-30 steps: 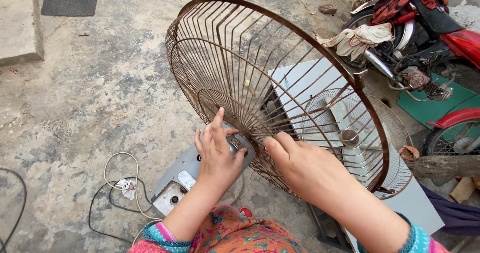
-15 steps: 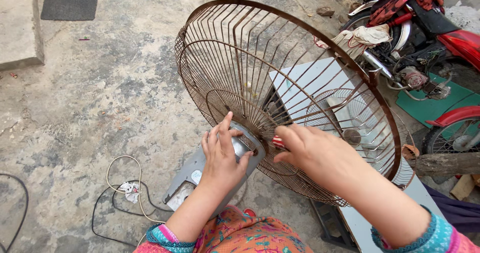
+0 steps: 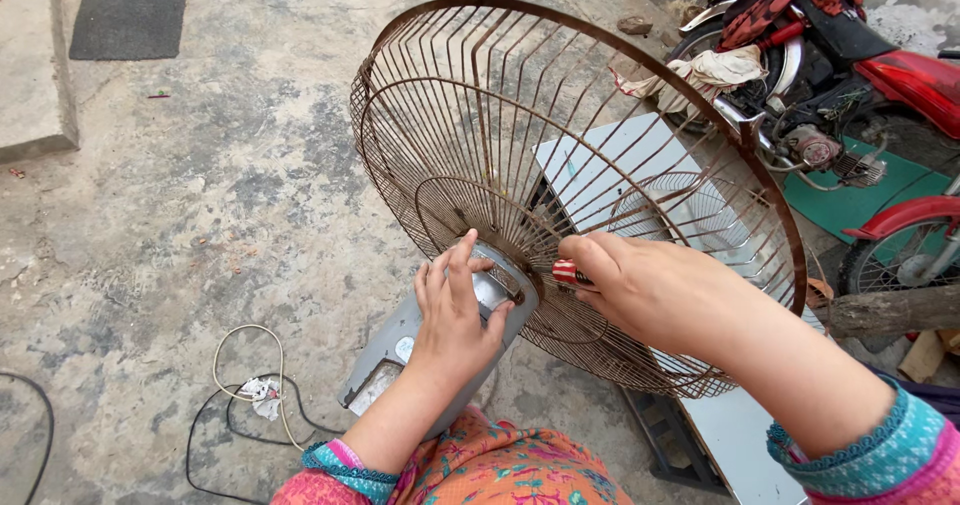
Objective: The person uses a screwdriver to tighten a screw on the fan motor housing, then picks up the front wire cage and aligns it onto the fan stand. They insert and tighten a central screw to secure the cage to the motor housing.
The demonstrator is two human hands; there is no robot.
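A rusty round wire fan guard [image 3: 470,95] stands tilted on a grey fan motor housing [image 3: 400,350]. My left hand [image 3: 455,310] rests flat on the top of the housing, fingers spread against the guard's hub. My right hand [image 3: 650,290] reaches through the guard's wires and grips a small tool with a red and white handle [image 3: 566,273], its tip pointed at the hub. Both sleeves are patterned in orange, pink and teal.
A red motorcycle [image 3: 850,75] stands at the right on a green mat. A grey metal sheet [image 3: 610,160] lies behind the guard. A white cable [image 3: 245,365] and black cable [image 3: 200,445] coil on the concrete floor. A dark mat [image 3: 128,17] lies far left.
My right hand has moved in to the hub and now shows the red-handled tool. My left hand has slid onto the motor housing. The view has shifted slightly.
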